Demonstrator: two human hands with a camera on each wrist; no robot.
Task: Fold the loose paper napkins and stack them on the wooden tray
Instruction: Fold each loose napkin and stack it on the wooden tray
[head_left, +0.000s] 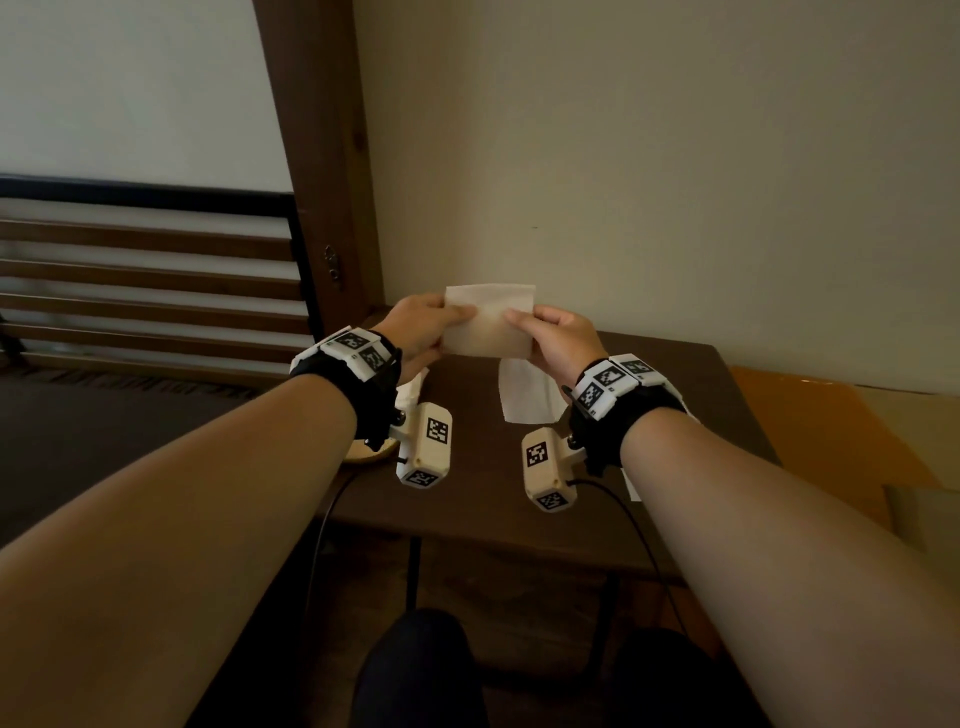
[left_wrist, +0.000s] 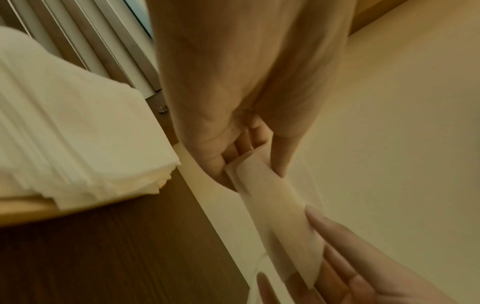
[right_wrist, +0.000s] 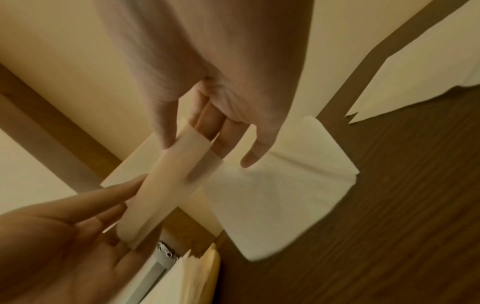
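I hold a folded white paper napkin (head_left: 491, 322) in the air above the dark wooden table (head_left: 675, 395). My left hand (head_left: 423, 325) pinches its left edge between thumb and fingers, and my right hand (head_left: 553, 338) pinches its right edge. The left wrist view shows this napkin (left_wrist: 275, 207) edge-on between both hands; in the right wrist view the napkin (right_wrist: 171, 179) is doubled over. A loose napkin (head_left: 524, 392) lies flat on the table below, also visible as the flat napkin (right_wrist: 280, 197). A stack of folded napkins (left_wrist: 72, 127) sits on the wooden tray (left_wrist: 28, 211) at the left.
The tray's rim (head_left: 363, 454) peeks out under my left wrist. Another loose napkin (right_wrist: 415, 82) lies at the table's right side. A wall stands right behind the table, a wooden door frame (head_left: 322, 156) at the back left, an orange surface (head_left: 810, 431) to the right.
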